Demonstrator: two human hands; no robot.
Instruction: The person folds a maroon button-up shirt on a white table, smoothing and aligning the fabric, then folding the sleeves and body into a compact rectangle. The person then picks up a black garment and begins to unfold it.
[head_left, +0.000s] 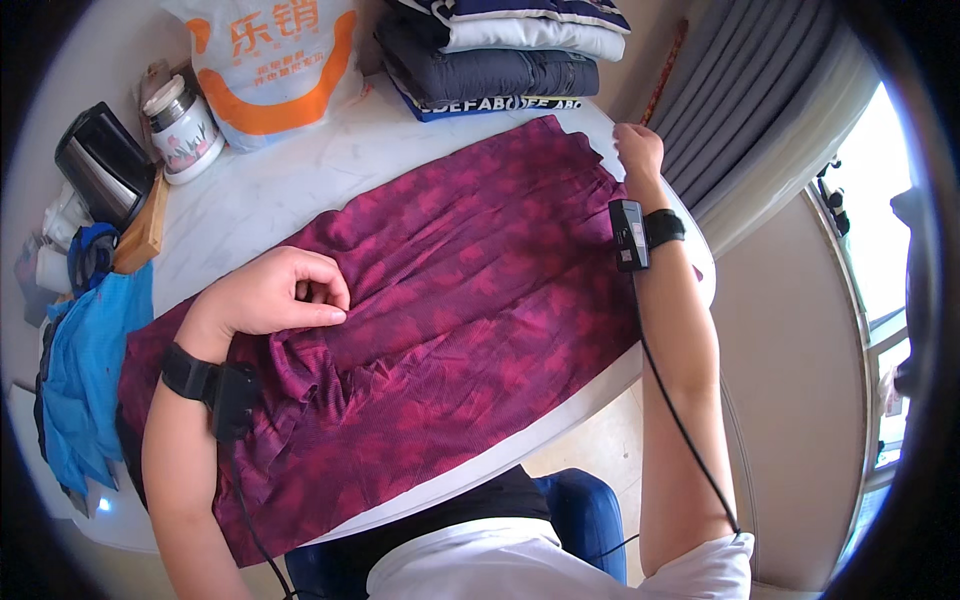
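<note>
A dark red and purple patterned garment (450, 285) lies spread over the white marble-look table, wrinkled towards its left part. My left hand (289, 292) rests over the garment's left half with fingers curled and the thumb near the index finger; whether cloth is pinched between them cannot be told. At the garment's far right end, my right hand (640, 154) is raised beside its edge, fingers bent inward, and its fingertips are partly hidden. Each wrist wears a black strap with a small device and a cable.
Folded clothes (510, 64) are stacked at the back, beside a white and orange plastic bag (277, 75). A flowered jar (180, 135), an electric kettle (105, 165), a wooden tray (142, 225) and blue cloth (94, 382) stand or lie left. A grey curtain (735, 97) hangs right.
</note>
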